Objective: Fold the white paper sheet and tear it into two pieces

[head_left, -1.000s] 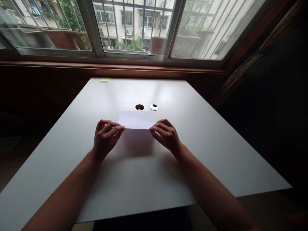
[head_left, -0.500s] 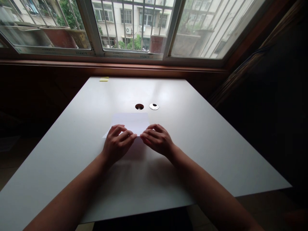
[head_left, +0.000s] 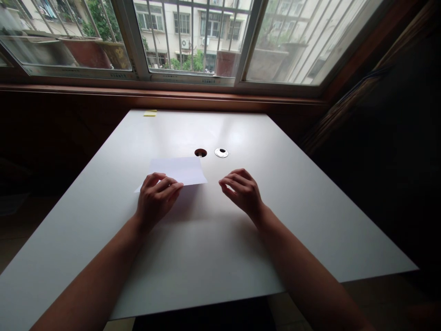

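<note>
A white sheet of paper is raised a little off the white table, its near edge throwing a shadow below. My left hand pinches that near edge between thumb and fingers and covers part of the left side. To the right of the sheet and apart from it, my right hand hovers over the table with its fingers curled and the fingertips drawn close to the thumb. Nothing shows in its grasp.
The white table reaches to the window ledge. Beyond the paper are a round cable hole and its silver cover ring. Yellow sticky notes lie at the far left corner. A dark curtain hangs on the right.
My right hand has let go of the paper's near edge and moved right, away from it. My left hand has shifted left and slightly farther away, carrying the sheet along.
</note>
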Demonstrator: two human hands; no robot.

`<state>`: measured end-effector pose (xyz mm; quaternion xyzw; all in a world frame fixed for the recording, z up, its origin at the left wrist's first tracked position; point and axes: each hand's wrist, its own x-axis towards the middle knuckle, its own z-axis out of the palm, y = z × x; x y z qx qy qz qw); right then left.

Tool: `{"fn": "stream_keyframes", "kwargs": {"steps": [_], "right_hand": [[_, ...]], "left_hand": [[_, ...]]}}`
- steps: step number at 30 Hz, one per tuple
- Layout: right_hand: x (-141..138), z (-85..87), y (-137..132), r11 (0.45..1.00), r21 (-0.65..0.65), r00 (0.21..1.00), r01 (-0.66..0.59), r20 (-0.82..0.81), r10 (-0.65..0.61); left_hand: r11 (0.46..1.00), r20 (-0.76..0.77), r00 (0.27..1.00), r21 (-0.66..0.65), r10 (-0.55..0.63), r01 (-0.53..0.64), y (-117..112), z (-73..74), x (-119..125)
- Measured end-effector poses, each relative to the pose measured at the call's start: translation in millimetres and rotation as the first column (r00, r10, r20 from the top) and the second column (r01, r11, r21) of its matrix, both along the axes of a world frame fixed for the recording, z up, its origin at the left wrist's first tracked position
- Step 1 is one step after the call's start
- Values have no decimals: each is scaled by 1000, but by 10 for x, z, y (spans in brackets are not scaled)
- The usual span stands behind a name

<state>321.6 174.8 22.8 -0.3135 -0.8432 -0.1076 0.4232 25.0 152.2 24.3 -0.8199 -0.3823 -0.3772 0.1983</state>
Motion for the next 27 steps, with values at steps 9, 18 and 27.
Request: {"fn": "stream_keyframes", "kwargs": {"steps": [9,18,27], "right_hand": [[-70,-33,-11,995,-77,998,-57,-31,54],[-241,-10,-87,987,-95,991,-130,13,132],[-396,-10,-177,985,-77,982,-156,96,163]], "left_hand": [[1000,17,1000,-24,-16,17,-5,-7,36],[988,-6,990,-64,-140,139,-68,9,124],[977,-8,980,-78,-198,197,-112,7,165]]}}
